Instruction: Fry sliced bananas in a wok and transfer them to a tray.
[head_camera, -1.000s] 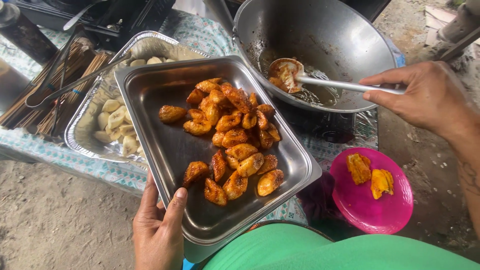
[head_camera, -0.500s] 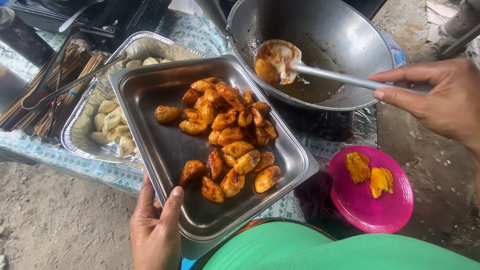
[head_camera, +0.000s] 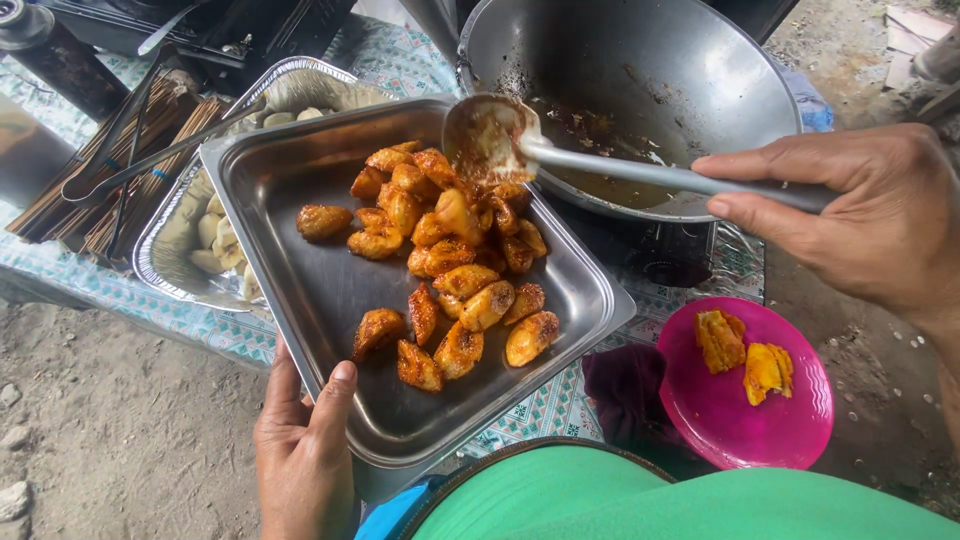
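To the left of the right hand (head_camera: 880, 215), at the far end of the handle, the ladle (head_camera: 487, 140) bowl is held tilted over the fried pieces (head_camera: 450, 260). The handle is pinched between thumb and curled fingers, and its long axis runs nearly level, leftward and slightly away from that hand, across the wok (head_camera: 640, 90) rim. The pieces are heaped in the tray (head_camera: 310, 290), which is gripped at its near corner by the left hand (head_camera: 305, 450), thumb pressed on the rim, fingers underneath. The right hand is nearer the wok, the left nearer the pieces.

An outdoor cooking stall: wok (head_camera: 650, 60) on burner, patterned table (head_camera: 400, 65), dirt ground (head_camera: 120, 400).
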